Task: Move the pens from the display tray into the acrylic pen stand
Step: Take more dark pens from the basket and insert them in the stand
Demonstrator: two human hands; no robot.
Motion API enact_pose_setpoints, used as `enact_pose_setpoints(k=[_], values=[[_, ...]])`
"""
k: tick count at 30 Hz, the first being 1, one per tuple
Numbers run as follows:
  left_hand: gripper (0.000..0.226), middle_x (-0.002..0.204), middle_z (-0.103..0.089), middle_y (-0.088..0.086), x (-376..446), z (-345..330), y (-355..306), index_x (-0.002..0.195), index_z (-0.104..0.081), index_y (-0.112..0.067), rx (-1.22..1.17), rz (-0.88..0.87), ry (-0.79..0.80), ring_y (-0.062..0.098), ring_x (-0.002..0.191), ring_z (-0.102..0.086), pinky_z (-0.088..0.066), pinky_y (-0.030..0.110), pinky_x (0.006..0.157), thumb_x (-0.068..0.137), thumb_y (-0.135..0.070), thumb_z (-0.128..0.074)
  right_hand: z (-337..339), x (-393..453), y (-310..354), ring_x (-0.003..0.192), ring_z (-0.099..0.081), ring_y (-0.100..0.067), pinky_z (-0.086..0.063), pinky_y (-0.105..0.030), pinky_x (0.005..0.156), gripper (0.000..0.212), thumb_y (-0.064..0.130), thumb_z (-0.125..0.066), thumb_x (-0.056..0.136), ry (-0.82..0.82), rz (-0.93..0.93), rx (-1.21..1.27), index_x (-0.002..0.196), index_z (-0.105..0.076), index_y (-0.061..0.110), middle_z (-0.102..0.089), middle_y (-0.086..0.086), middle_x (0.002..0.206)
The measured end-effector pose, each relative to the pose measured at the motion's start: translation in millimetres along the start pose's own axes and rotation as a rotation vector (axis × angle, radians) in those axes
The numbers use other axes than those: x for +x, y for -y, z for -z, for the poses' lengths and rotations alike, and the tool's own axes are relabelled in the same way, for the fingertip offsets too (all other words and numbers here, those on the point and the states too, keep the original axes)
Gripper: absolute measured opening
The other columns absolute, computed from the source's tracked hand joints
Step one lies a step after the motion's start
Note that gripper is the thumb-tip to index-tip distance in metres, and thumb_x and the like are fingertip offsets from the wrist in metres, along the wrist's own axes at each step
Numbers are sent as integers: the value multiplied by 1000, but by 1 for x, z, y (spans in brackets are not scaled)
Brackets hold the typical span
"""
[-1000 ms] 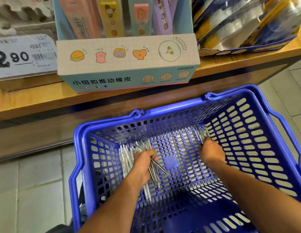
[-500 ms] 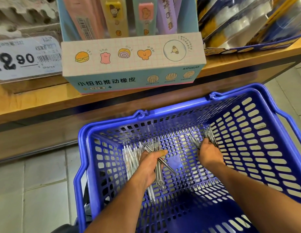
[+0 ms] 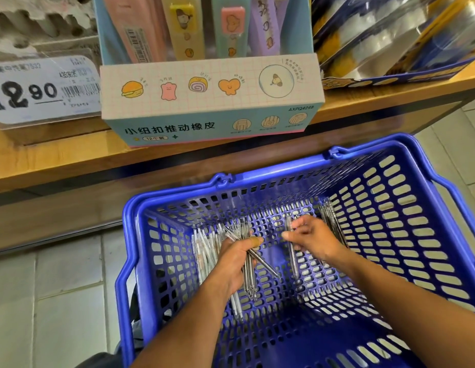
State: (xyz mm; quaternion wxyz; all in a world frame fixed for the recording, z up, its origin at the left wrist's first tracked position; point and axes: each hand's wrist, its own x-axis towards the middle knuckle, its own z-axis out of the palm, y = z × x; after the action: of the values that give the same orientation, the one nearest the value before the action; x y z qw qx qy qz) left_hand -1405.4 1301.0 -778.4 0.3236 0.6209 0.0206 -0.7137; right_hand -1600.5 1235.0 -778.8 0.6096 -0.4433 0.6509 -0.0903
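Both of your hands are inside the blue basket (image 3: 417,235), which fills the lower centre and right of the frame. Your left hand (image 3: 235,254) has its fingers and thumb curled round a bundle of clear pens (image 3: 248,272); the bundle sticks out above and below the fist, and one pen angles off toward the lower right. Your right hand (image 3: 314,239), just right of centre, pinches a single pen (image 3: 291,251) that stands nearly vertical in the frame, its lower end down against the basket floor. The two hands are near each other but apart. Loose pens (image 3: 204,245) lie on the basket floor to the left of your left hand, against the left wall. A further cluster of pens (image 3: 330,219) lies against the right wall, behind your right hand. In the upper half of the frame a wooden shelf (image 3: 71,160) carries an eraser display box (image 3: 210,102) at centre, a price tag (image 3: 42,88) reading 12.90 at upper left, and a blue-edged box of packaged goods (image 3: 395,43) at upper right. Grey floor tiles (image 3: 45,301) show at lower left.
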Motion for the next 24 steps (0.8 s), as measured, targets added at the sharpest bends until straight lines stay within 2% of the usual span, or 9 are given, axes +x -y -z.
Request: enact_pose_setpoints(k=[3, 5, 7, 11, 14, 17, 20, 22, 24], values=[[84, 94, -70, 17, -3, -1, -1, 139, -42, 6, -13, -12, 50, 29, 80, -64, -50, 38, 69, 73, -24, -85, -17, -13, 18, 57, -60, -8, -52, -22, 58, 29, 30, -75, 70, 171, 44, 105, 89, -67, 10, -66, 2, 68], [97, 98, -71, 19, -4, 0, -1, 145, -33, 7, -10, -31, 99, 31, 88, -68, -52, 37, 69, 74, -32, -84, -31, -18, 21, 58, -61, -7, -52, -21, 59, 20, 27, -73, 74, 252, 43, 163, 86, -70, 11, -69, 3, 67], [100, 100, -72, 20, -5, 0, -2, 142, -39, 7, -28, -50, 171, 30, 89, -71, -57, 36, 73, 68, -42, -86, -44, -21, 19, 59, -62, -9, -53, -21, 60, 9, 17, -71, 81, 249, 51, 247, 87, -71, 10, -69, 0, 69], [142, 144, -49, 25, -4, -1, -1, 153, -23, -1, 6, -64, 109, 34, 130, -52, -42, 49, 108, 43, -57, -93, -63, -25, 14, 58, -64, -11, -54, -20, 58, 2, 4, -70, 84, 196, 111, 254, 86, -69, 6, -68, -6, 69], [113, 135, -55, 31, -6, -2, -2, 150, -27, 5, -21, -33, 86, 36, 114, -61, -53, 44, 94, 64, -37, -88, -66, -28, 13, 55, -61, -11, -50, -19, 52, 8, 6, -74, 81, 165, 134, 170, 80, -67, 6, -70, -3, 65], [69, 84, -72, 13, -5, 0, -2, 137, -46, 7, -48, 2, 70, 22, 69, -67, -56, 31, 60, 81, -17, -77, -51, -23, 14, 57, -63, -12, -51, -21, 53, 9, 10, -76, 81, 201, 69, 159, 87, -69, 8, -73, -7, 75], [55, 67, -62, 6, -4, 1, -3, 131, -51, 6, -45, 23, 15, 14, 53, -59, -51, 27, 50, 84, -11, -74, -27, -3, 5, 76, -69, -31, -52, -20, 55, 8, 3, -65, 90, -79, -22, 115, 97, -64, 0, -68, -22, 98], [50, 66, -61, 6, -4, 1, -3, 129, -53, 6, -33, 40, 6, 14, 50, -58, -50, 27, 48, 85, -8, -73, -9, 9, -7, 82, -65, -34, -51, -21, 59, 12, 2, -59, 92, -334, -69, -236, 105, -58, 2, -65, -17, 102], [52, 67, -62, 7, -3, 1, -1, 129, -53, 4, -37, 49, -8, 15, 51, -59, -50, 27, 48, 83, -8, -75, 7, 15, -23, 88, -62, -25, -53, -30, 75, 22, 9, -64, 90, -424, -105, -629, 110, -54, 12, -64, -8, 104]])
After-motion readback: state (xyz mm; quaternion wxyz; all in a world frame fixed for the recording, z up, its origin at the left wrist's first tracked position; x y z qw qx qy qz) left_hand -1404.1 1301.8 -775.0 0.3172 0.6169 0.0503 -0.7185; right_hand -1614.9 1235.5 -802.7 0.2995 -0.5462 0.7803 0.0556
